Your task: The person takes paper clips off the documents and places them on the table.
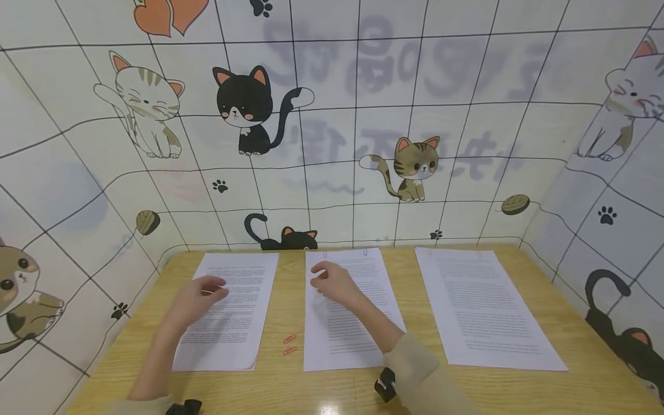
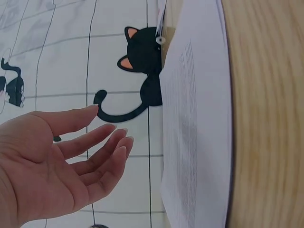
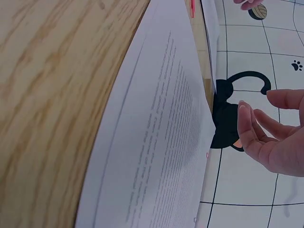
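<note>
White printed sheets lie side by side; your left hand (image 1: 199,294) hovers relaxed over the left stack (image 1: 228,311), right hand (image 1: 332,282) empty above the clipped middle stack (image 1: 347,311).

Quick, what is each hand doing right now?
Left hand: open, empty, above the left white printed paper sheet.
Right hand: open, empty, above the middle white printed paper sheet.
</note>
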`<state>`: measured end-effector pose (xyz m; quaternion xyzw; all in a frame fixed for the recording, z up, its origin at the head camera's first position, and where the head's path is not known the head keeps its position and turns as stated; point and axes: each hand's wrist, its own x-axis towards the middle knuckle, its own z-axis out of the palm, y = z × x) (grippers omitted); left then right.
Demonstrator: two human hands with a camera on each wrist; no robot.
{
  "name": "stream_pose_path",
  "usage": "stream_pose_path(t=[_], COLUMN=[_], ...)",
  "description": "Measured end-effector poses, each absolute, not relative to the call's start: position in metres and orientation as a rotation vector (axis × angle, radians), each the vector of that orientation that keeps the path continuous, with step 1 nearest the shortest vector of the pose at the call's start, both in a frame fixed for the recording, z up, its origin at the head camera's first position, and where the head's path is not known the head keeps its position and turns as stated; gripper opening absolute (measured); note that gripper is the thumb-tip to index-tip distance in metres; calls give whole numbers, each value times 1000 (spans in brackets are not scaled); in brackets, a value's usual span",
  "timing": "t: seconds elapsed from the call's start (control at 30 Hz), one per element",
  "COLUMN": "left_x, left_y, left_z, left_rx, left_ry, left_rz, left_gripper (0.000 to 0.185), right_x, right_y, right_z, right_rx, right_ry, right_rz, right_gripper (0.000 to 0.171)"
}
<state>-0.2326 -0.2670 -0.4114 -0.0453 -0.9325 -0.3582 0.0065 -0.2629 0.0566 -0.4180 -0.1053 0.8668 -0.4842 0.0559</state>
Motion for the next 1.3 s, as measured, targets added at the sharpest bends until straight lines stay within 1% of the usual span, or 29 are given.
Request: stream_pose_path(t=[0.23, 0.47, 0.7, 1.0, 1.3], left_x=[-235, -239, -245, -250, -256], left_y=[-239, -213, -189, -161, -140], left_z=[-409, -412, -416, -424, -427], left_rx=[-220, -241, -254, -309, -319], left_ry=[-2888, -2899, -2919, -2911, -2932], left_rz=[-1208, -1261, -1302, -1402, -1424], left_gripper=[33, 32, 29, 31, 31], right_x=[-265, -268, -270, -272, -275], right_y=[75, 93, 116, 151, 184], right_z=[-418, -420, -424, -431, -438], right_rx=[-262, -234, -207, -136, -66], right_ry=[2668, 2725, 2768, 2730, 2762], right_rz=[-1453, -1414, -1359, -1423, -1367], right_gripper=[34, 32, 34, 35, 37])
